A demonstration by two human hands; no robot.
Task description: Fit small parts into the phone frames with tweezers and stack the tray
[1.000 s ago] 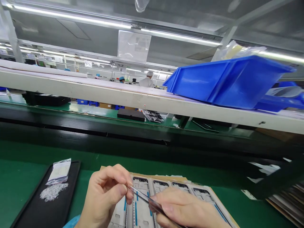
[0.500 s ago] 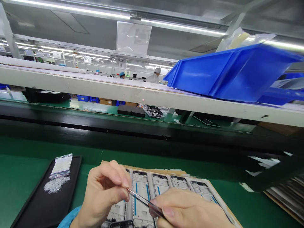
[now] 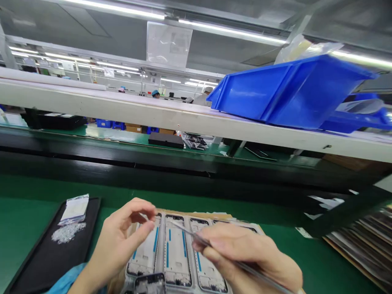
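My right hand (image 3: pixel 241 253) grips a pair of metal tweezers (image 3: pixel 186 232), whose tips point up and left over a phone frame (image 3: pixel 177 253). Whether anything tiny sits in the tips I cannot tell. To the left, my left hand (image 3: pixel 122 237) hovers with thumb and forefinger apart and nothing visible between them. Below both hands, several phone frames with blue strips lie side by side in a clear tray (image 3: pixel 161 253). One more dark-edged phone frame (image 3: pixel 150 283) rests at the near edge, partly cut off by the picture.
A black tray (image 3: pixel 39 261) at the left holds a heap of small clear pieces (image 3: pixel 67 232) and a labelled bag (image 3: pixel 74 209). Across the back runs a white shelf (image 3: pixel 128 108) bearing a large blue bin (image 3: pixel 275 94). Stacked sheets (image 3: pixel 364 245) stand at the right.
My left thumb and forefinger have parted and moved away from the tweezer tips. The tweezers now point over a phone frame, apart from the left hand. The view has shifted slightly.
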